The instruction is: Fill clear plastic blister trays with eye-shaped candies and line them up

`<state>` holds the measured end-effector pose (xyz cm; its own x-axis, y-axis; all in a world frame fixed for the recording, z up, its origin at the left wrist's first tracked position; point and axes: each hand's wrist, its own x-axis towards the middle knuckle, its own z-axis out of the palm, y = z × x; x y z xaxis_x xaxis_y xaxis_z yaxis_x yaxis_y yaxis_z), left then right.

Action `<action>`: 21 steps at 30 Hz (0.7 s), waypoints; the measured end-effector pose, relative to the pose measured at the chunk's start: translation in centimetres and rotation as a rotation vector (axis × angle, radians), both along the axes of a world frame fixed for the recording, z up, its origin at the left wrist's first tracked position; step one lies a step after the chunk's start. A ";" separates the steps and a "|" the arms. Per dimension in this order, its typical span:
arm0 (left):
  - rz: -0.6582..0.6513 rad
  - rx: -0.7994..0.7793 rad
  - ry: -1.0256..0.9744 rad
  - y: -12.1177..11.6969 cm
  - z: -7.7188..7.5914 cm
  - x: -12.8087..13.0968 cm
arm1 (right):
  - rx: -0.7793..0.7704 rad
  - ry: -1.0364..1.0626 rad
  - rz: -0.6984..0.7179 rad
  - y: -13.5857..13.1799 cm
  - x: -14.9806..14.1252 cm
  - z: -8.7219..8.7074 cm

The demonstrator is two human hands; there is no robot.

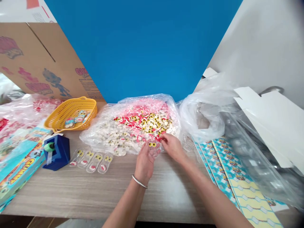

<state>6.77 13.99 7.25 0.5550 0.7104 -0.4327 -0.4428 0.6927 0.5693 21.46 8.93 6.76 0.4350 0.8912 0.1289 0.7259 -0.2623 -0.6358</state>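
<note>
My left hand holds a small clear plastic blister tray with two yellow eye pieces in its upper end. Just right of it, my right hand has its fingers pinched together at the front edge of a clear plastic bag. Red bits show by those fingertips, but what they grip is hidden. In the open bag lies a heap of loose eye pieces mixed with red and white pieces. Several filled blister trays lie in a row to the left, each with yellow eyes and a red-and-white piece.
A blue tape dispenser and a yellow basket holding small packs stand left. Beyond are a printed box and a cardboard carton. Printed card sheets, clear plastic trays and plastic wrap lie right. A blue panel rises behind.
</note>
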 end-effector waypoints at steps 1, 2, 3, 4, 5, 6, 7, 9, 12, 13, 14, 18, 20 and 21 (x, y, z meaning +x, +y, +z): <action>-0.009 -0.002 -0.010 0.0 0.1 0.0 | 0.059 -0.025 -0.026 -0.3 -0.6 0.2; -0.013 -0.001 -0.021 -0.1 0.2 0.0 | 0.118 -0.061 -0.037 -0.7 -1.2 0.4; -0.013 0.002 -0.034 -0.1 0.2 0.0 | 0.167 -0.101 -0.029 -1.2 -1.9 0.6; -0.006 0.006 -0.044 -0.2 0.3 0.1 | 0.198 -0.148 -0.004 -1.6 -2.6 0.8; 0.006 0.008 -0.052 -0.3 0.4 0.1 | 0.210 -0.202 0.034 -2.1 -3.4 1.0; 0.018 0.009 -0.054 -0.4 0.5 0.2 | 0.207 -0.262 0.079 -2.5 -4.0 1.1; 0.025 0.009 -0.048 -0.5 0.6 0.2 | 0.195 -0.322 0.126 -2.9 -4.7 1.2; 0.017 0.011 -0.028 -0.6 0.9 0.3 | 0.165 -0.411 0.189 -3.6 -5.6 1.3; -0.009 0.037 -0.009 -0.9 1.1 0.3 | 0.170 -0.389 0.200 -4.5 -6.3 1.1; -0.018 0.045 -0.010 -0.9 1.2 0.4 | 0.184 -0.348 0.181 -4.7 -6.4 1.0; -0.025 0.051 -0.012 -1.0 1.2 0.4 | 0.200 -0.301 0.159 -4.9 -6.4 1.0; -0.034 0.067 -0.008 -1.4 1.3 0.7 | 0.211 -0.181 0.099 -5.3 -6.2 0.8; -0.045 0.063 -0.005 -1.6 1.4 1.0 | 0.175 -0.175 0.069 -5.2 -6.3 0.8; -0.054 0.058 -0.005 -1.7 1.4 1.1 | 0.154 -0.177 0.051 -5.3 -6.4 0.9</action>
<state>7.84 12.25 8.66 0.5952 0.7032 -0.3889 -0.4087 0.6816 0.6070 15.05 3.67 7.68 0.3485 0.8753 0.3352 0.8397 -0.1326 -0.5267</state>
